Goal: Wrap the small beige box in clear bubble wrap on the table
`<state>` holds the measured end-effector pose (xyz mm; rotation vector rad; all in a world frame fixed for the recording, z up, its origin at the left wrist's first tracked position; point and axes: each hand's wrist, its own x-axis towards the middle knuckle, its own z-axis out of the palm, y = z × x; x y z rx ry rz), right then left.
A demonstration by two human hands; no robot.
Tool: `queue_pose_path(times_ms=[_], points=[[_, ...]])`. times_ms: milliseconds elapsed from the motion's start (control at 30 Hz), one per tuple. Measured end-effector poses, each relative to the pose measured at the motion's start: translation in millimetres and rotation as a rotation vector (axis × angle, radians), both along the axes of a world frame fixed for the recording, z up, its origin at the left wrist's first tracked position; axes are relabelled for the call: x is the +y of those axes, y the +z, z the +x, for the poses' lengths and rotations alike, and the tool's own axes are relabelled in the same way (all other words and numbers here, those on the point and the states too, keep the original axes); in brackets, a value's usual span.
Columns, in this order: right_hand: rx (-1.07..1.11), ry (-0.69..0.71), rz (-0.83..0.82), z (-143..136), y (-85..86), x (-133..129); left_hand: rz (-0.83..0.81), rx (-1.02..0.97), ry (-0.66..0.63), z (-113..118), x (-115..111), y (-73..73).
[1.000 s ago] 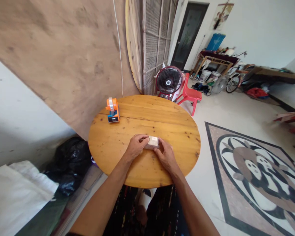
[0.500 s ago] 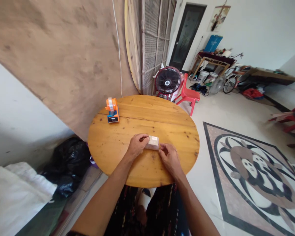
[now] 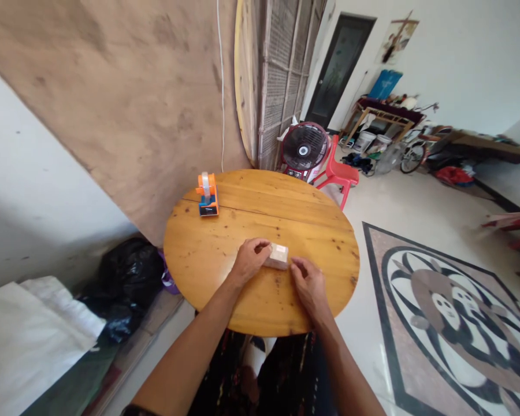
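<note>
A small pale box (image 3: 279, 255), whitish on top with a beige side, lies just below the frame's middle on the round wooden table (image 3: 208, 254). The left hand (image 3: 250, 263) pinches its left end with closed fingers; the right hand (image 3: 308, 281) touches its right corner, fingers curled, gripping nothing clearly.

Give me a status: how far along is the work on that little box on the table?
Done: nothing that shows; no tape can be made out on the box. In hand: the left hand grips its near-left end, the right hand rests at its right side, and the box lies on the table. Left: the tape dispenser stands untouched at the far left edge.
</note>
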<state>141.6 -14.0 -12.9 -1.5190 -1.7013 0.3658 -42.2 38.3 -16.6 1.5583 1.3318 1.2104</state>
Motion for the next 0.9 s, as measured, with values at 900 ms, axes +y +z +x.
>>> queue_pose_path(times_ms=[900], points=[[-0.636, 0.231, 0.31, -22.7, 50.2, 42.5, 0.016, -0.012, 0.01, -2.9, -2.0, 9.0]])
